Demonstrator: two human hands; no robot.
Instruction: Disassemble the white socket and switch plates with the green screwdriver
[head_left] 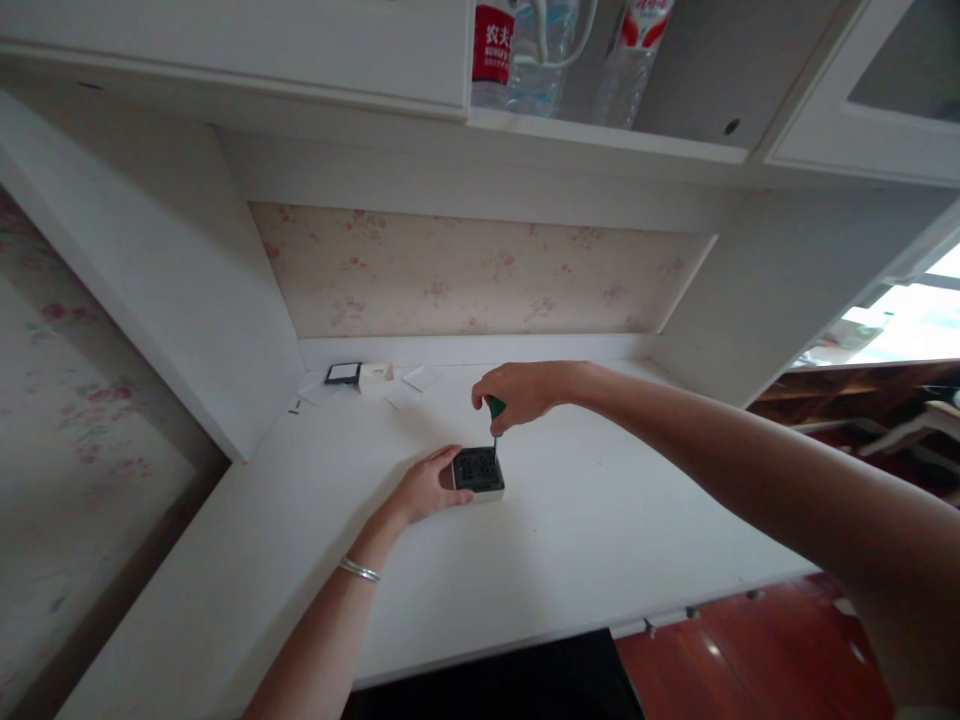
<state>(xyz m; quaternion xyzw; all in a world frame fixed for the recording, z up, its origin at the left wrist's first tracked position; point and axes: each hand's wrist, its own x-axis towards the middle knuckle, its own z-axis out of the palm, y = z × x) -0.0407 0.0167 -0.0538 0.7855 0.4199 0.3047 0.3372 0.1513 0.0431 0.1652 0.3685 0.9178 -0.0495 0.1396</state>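
Note:
A small square box-shaped device (480, 472), dark on top with pale sides, lies on the white desk (570, 560). My left hand (433, 485) grips it from the left, thumb along the near side and fingers at the far side. Above it, my right hand (517, 395) is closed around the green handle of a screwdriver (496, 410). The screwdriver's shaft points down, and its tip meets the device's top near the right edge. Whether a screw sits under the tip is too small to tell.
Toward the back left of the desk lie a black frame-like piece (343, 374), a cream-coloured piece (376, 373) and a thin white square (421, 378). Overhead, a shelf (607, 138) holds plastic bottles (493, 45). Side panels (150, 260) enclose the desk at left and right.

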